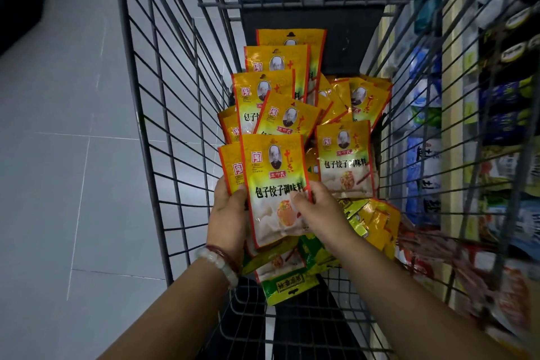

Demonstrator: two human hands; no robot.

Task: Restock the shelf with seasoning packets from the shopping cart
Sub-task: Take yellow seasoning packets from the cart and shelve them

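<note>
A wire shopping cart (163,137) fills most of the view, standing on grey floor tiles (58,155) with the shelf (482,131) of packaged goods running along its right side, seen blurred through the bars. Inside the cart lies a loose heap of yellow seasoning packets (344,161), some face up, others upended nearer the person.

Above the heap the person holds a small stack of packets (273,181) upright. The left hand (228,213), a bead bracelet (219,264) on its wrist, grips the stack's left edge, fingers behind and thumb on the front. The right hand (314,207) pinches the front packet at its right edge, thumb lying across the printed face.

The step appears to be gathering a handful before turning to the shelf. To do it well, the packets should be squared up, all facing one way and the same end up, and the bunch kept small enough for one hand to hold firmly; the glossy film looks slippery, so a fanned stack could slide apart.
</note>
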